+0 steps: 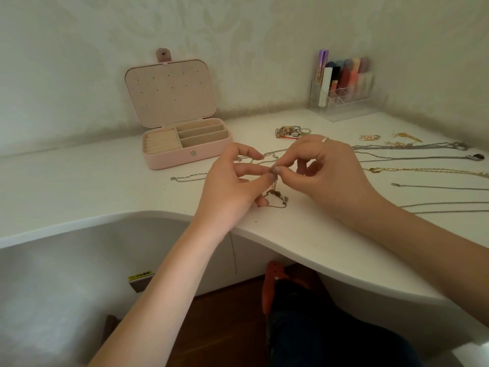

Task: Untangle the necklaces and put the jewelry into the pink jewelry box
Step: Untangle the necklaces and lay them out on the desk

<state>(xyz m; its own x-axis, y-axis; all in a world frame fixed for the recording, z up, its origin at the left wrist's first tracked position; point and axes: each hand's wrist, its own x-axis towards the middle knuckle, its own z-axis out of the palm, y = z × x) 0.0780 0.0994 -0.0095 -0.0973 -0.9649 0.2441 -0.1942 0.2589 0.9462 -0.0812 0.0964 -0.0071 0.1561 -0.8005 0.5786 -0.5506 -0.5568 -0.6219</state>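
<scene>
The pink jewelry box (169, 158) stands open at the back left of the white desk (79, 186), its lid up and its compartments showing nothing inside. In front of it my left hand (232, 186) and my right hand (325, 170) meet fingertip to fingertip, both pinching a thin tangled necklace chain (276, 196) whose knotted end hangs down onto the desk. A silver chain (188, 177) lies to the left of my hands. Several more necklaces (423, 170) stretch out across the desk on the right. My right hand wears a ring.
A heap of bracelets and rings (291, 131) lies behind my hands, gold earrings (370, 137) further right. A clear organizer with cosmetics (344, 88) stands in the back right corner. The desk's curved front edge (291, 242) runs under my wrists; my legs are below.
</scene>
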